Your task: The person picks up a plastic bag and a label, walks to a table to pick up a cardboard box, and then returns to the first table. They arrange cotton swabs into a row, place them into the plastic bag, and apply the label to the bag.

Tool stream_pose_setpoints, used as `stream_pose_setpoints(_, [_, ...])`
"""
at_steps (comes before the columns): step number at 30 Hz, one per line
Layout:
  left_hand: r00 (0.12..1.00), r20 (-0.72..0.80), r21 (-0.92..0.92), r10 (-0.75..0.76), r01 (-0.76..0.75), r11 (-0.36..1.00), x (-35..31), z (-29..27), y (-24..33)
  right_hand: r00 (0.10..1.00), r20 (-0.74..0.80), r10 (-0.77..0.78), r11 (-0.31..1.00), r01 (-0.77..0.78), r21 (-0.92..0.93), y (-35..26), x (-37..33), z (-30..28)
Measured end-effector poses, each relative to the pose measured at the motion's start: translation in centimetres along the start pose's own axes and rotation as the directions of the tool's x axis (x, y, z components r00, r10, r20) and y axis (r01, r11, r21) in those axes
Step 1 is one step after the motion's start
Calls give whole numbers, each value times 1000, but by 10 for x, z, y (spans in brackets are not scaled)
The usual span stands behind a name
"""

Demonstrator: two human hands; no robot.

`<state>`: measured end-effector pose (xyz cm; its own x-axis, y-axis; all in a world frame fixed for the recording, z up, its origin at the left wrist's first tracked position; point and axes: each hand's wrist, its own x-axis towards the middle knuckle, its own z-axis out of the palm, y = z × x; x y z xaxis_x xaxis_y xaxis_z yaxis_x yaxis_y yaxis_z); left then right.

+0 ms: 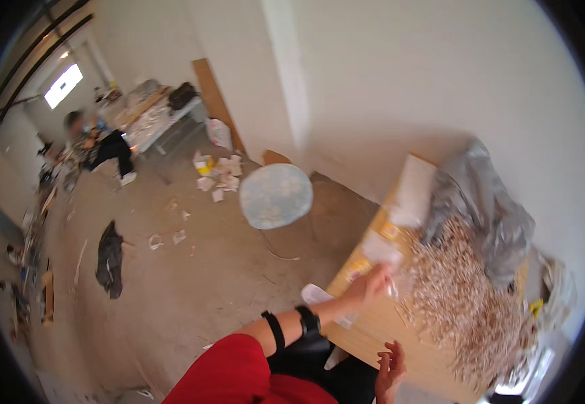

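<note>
Pale brown, slender pieces form a loose heap (464,316) on the right side of the wooden table (366,340), with a crumpled grey plastic sheet (491,209) at its far end. We judge the step in hand to be handling light material beside this heap. To do it well, we should keep the reaching forearm above the pieces, take only a small amount between the fingertips, and steady any thin packaging with the free hand. We should also work clear of the near edge, since loose pieces could roll or be swept off.

Relative positions are as follows. Our left hand (372,284) is extended over the table, just left of the heap; a white packet (381,249) lies immediately beyond it. Its fingers are bent near something whitish, but motion blur hides the contact — we cannot tell whether they grip it. Our right hand (391,367) is at the near edge, left of the heap's near end, with fingers loosely curled and spread, and nothing visible in it. The two hands are apart — the left farther forward, the right closer to the body.
</note>
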<state>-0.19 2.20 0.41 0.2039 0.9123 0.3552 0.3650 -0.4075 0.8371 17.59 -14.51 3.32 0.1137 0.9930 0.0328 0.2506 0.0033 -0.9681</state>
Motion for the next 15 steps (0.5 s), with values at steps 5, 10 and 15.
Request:
stream_pose_setpoints(5, [978, 127, -299, -164, 196, 934, -116, -20, 60, 954, 290, 78, 992, -104, 74, 56, -1, 8])
stream_pose_setpoints(10, [924, 107, -329, -368, 382, 863, -174, -66, 67, 937, 311, 158, 986, -165, -4, -19, -30, 39])
stream_pose_setpoints(15, [854, 210, -625, -475, 491, 607, -211, -88, 50, 896, 411, 165, 967, -230, 113, -46, -50, 52])
